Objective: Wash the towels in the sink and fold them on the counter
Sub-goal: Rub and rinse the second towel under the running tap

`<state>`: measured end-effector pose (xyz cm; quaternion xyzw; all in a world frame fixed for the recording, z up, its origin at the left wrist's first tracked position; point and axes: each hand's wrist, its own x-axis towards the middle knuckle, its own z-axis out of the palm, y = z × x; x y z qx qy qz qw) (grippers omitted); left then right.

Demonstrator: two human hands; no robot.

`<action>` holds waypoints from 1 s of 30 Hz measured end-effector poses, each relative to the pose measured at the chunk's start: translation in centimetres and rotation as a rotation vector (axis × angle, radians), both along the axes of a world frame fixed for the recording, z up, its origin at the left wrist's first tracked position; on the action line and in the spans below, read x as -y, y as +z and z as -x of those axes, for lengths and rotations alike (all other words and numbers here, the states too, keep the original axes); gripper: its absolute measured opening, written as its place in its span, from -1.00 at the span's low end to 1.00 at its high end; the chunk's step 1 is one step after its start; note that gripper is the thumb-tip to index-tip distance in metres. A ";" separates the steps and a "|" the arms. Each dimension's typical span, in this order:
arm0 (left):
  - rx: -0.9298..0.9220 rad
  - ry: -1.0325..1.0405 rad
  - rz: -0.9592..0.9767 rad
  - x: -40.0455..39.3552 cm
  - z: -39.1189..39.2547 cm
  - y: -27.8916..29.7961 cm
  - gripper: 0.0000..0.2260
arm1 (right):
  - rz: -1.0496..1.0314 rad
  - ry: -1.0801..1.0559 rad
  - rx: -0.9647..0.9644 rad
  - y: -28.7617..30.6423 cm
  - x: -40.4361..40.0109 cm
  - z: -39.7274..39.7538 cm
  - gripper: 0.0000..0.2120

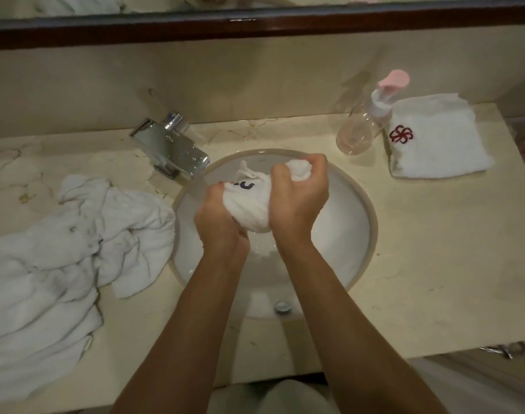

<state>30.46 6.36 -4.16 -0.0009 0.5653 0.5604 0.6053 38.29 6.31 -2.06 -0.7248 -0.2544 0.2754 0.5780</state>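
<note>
Both hands meet over the round sink [366, 222] and wring a small white towel [249, 207] between them. The left hand [218, 216] has its fingers curled round the towel's near, bunched end, while the right hand [300, 192] grips the far end in a tight fist, a knob of cloth poking out above its knuckles. A dark stitched mark shows on the towel just beyond the left hand's fingers. Directly below the hands the basin is wet, and nearer the person, beneath the forearms, sits the drain [282, 306]. Beyond and to the left of the left hand stands the chrome faucet [171, 144], its spout pointing toward the bowl. Farther left of that hand, a heap of crumpled white towels [61, 249] lies on the marble counter [434, 264], one corner reaching the sink's rim. Beyond and to the right of the right hand stands a clear pump bottle [360, 130] with a pink top, and just beside it, farther right, lies a folded white towel [437, 138] with a red emblem.
</note>
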 end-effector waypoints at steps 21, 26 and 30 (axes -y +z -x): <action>-0.827 -0.605 -0.570 3.0 3.8 -0.3 -0.67 | 0.589 0.289 -1.177 -3.3 4.4 -4.0 -0.82; -0.604 -0.591 -0.596 4.0 2.6 -0.1 -0.78 | 0.546 0.227 -1.109 -3.3 4.5 -3.9 -0.78; -0.488 -0.229 -0.285 3.7 0.7 -0.2 -0.89 | 0.361 -0.012 -0.952 -2.1 3.7 -3.0 -0.77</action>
